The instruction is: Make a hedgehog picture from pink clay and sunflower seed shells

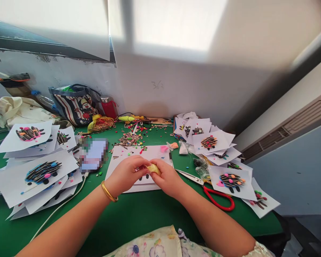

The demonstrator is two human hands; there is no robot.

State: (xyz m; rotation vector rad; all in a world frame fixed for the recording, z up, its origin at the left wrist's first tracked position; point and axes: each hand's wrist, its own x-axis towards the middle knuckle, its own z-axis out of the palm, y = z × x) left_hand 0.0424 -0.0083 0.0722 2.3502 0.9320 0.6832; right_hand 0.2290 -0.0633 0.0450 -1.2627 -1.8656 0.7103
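Observation:
Between my two hands, above a white sheet of paper (116, 180), is a soft pale-yellow lump (154, 169) that looks like modelling clay. My left hand (125, 174), with a gold bangle at the wrist, pinches its left side. Around its right side curl the fingers of my right hand (168, 177). Dark spots on the paper show just below the fingers; the rest there is hidden. Beyond the hands lie a pink clay piece (164, 149), an orange piece (173, 145) and a small white lump (183, 149). A dark pen (171, 159) rests at the paper's right edge.
Red-handled scissors (218, 200) lie right of my hands. Hedgehog-picture cards are stacked at left (10, 176) and right (231, 194). A phone (93, 155) has a white cable (69, 200). Seeds (128, 139) scatter behind, near a striped bag (75, 107) and red bottle (108, 107).

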